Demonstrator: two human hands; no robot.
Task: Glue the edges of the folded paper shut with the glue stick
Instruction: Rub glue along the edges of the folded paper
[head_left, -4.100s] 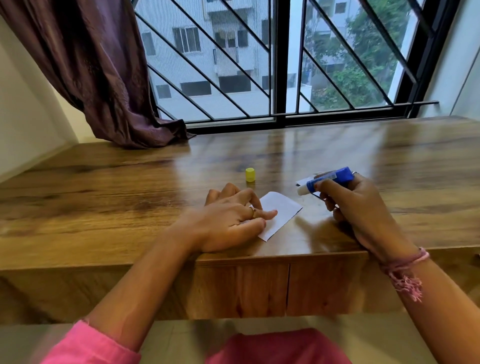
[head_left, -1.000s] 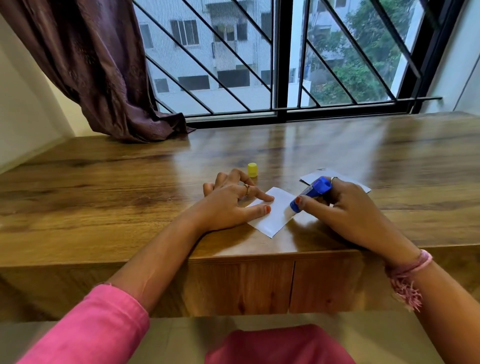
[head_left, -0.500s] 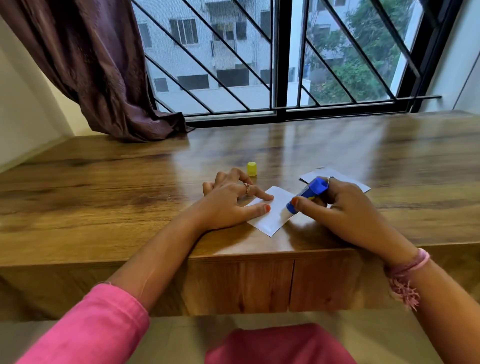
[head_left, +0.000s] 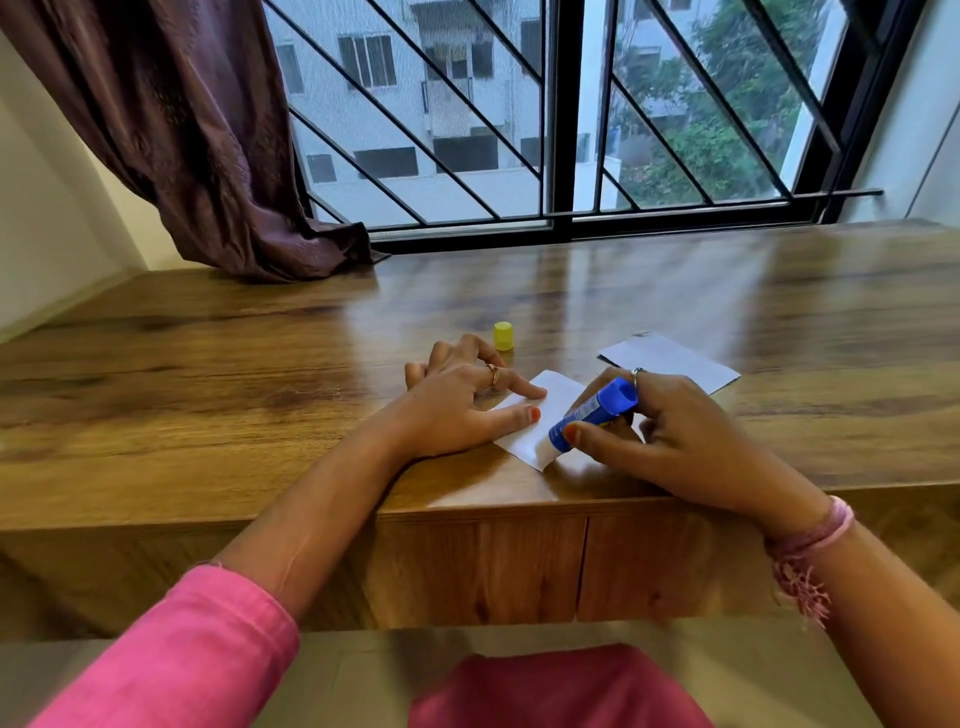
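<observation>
- Right hand (head_left: 685, 441): clenched round the blue glue stick (head_left: 595, 413), thumb along the barrel, tip tilted down onto the near right edge of the folded paper (head_left: 540, 421).
- Left hand (head_left: 457, 402): grasping nothing, spread flat, index finger and thumb pressing the paper's left part down onto the tabletop (head_left: 208, 395).
- Folded paper: white, lying skewed close to the tabletop's front edge, between the two hands, right corner hidden under the stick.
- Step in hand, as judged: laying glue along the open edge.
- Doing it well: keep the pinning fingers just beside the glue line so the sheet cannot slide or lift; draw the stick along the edge in one light, even stroke; keep it tilted low rather than jabbing, to avoid creasing thin paper.
- Also worth minding: stay on the paper's margin, since glue running over onto the wood would stick the sheet to the tabletop.
- Then press the glued edge shut with the flat fingers before it dries.
- Whether any glue is already down: cannot tell, no visible trace.
- Count: two hands, one glue stick, one yellow cap (head_left: 503, 335) standing just beyond the left fingers, one folded paper, one further loose sheet (head_left: 675, 361) beyond the right hand.
- Rings: one on each hand; one pink wrist thread (head_left: 810, 540) on the right.
</observation>
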